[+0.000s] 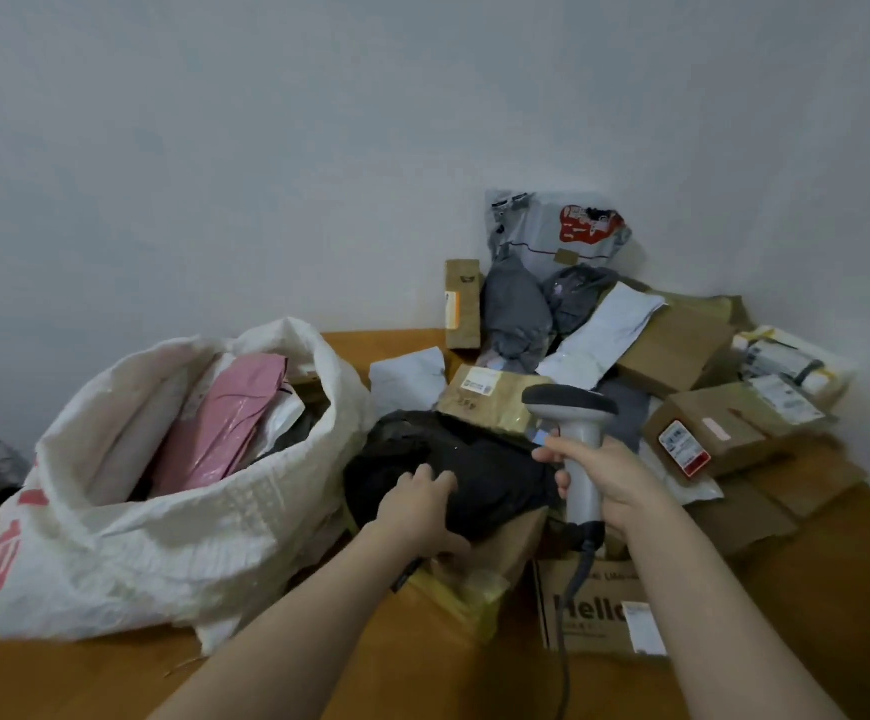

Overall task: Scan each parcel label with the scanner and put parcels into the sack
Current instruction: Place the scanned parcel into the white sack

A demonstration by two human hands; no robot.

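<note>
A black plastic parcel [479, 475] lies in the middle of the wooden table, on top of brown boxes. My left hand [419, 504] grips its near left edge. My right hand [607, 483] holds a grey handheld scanner [575, 423] upright by its handle, just right of the black parcel, its cable hanging down. A white woven sack [126, 543] stands open at the left, holding a pink parcel [225, 423] and other bags.
A heap of parcels fills the back right corner: brown cartons [703, 433], grey bags [518, 314], a white mailer [601, 330]. A box printed "Hello" [599, 610] lies near the front under the scanner cable. Walls close the back and the right. The table [396, 667] is wooden.
</note>
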